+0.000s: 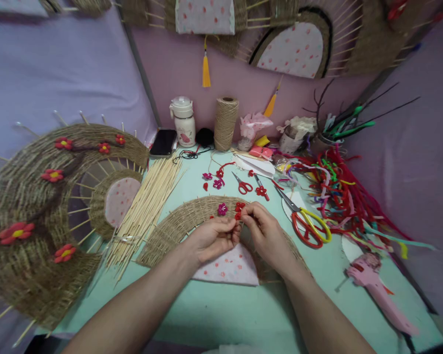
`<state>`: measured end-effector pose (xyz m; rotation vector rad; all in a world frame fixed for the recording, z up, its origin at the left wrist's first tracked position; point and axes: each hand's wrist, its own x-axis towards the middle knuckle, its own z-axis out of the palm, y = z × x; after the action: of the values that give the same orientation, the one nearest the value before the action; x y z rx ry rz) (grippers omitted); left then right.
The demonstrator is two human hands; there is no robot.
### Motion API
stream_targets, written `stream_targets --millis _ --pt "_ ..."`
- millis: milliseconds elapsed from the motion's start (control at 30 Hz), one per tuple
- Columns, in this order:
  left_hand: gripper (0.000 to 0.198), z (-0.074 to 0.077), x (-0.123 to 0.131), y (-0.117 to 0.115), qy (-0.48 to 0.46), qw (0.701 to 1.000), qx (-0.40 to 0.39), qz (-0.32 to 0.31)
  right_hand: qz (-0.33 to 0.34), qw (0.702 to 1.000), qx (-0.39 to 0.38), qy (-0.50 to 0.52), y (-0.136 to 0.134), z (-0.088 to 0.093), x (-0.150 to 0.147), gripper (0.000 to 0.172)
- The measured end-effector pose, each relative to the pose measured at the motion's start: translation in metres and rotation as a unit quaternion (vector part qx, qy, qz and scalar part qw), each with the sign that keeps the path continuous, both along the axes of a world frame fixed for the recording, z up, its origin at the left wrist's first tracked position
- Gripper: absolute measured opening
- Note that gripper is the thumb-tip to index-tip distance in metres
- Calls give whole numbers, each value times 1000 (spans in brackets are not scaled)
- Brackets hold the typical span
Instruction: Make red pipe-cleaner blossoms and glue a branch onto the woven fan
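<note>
Both hands meet over the woven arch point(184, 216), which lies on the worktop point(206, 307) with its pale dotted panel point(229, 268) toward the person. The left hand point(214, 239) and the right hand point(268, 231) each have a narrow grip, thumb against fingers, apparently pinching a small red fuzzy piece point(238, 216) between them, above the arch's upper band. Red loops show just above the fingertips, though whether they belong to that piece or rest on the weave cannot be told. A purple flower point(222, 209) sits on the arch just beside the hands. The step in hand seems to be fine shaping, bending or twisting the red piece into petals. The next move, as I judge it, calls for light fingertip pressure: one hand steadying the centre while the other turns the strand, so that finished loops are not crushed. Beyond the arch lie more purple flowers point(218, 184) and small red scissors point(245, 188); to the right are large scissors point(310, 226), a heap of fuzzy sticks point(339, 196) and a pink glue gun point(380, 290), all apart from both hands.
</note>
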<state>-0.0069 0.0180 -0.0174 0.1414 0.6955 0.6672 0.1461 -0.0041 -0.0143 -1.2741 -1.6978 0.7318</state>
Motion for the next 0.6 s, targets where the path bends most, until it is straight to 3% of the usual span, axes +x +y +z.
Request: stream_targets --millis 200,300,600 --pt "6 -2 -1 0 75 991 108 28 14 999 -39 24 3 0 4 11" --pt "5 -2 -1 0 80 989 123 33 18 999 -36 36 3 2 6 9" --pt "24 -9 1 -2 149 965 208 50 21 998 -65 1 2 0 4 16"
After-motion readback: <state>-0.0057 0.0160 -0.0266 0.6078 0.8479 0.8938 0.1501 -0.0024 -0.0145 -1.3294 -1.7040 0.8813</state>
